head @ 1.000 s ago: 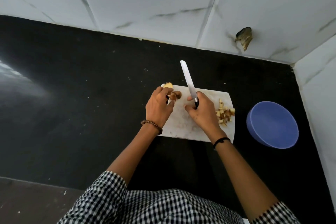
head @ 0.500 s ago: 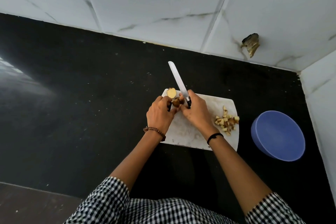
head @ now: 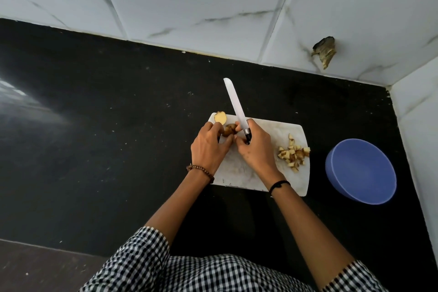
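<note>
Over the cutting board, the right hand is gripping the knife, its handle mostly hidden. The left hand is pinching a half-covered potato piece.

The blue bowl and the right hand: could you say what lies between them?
A pile of chopped pieces on the cutting board, shown in the head view.

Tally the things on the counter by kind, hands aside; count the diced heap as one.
White cutting board: 1
Knife: 1
Blue bowl: 1
Larger vegetable chunks: 2, the held chunk and the cut half
Diced heap: 1
Total: 6
</note>
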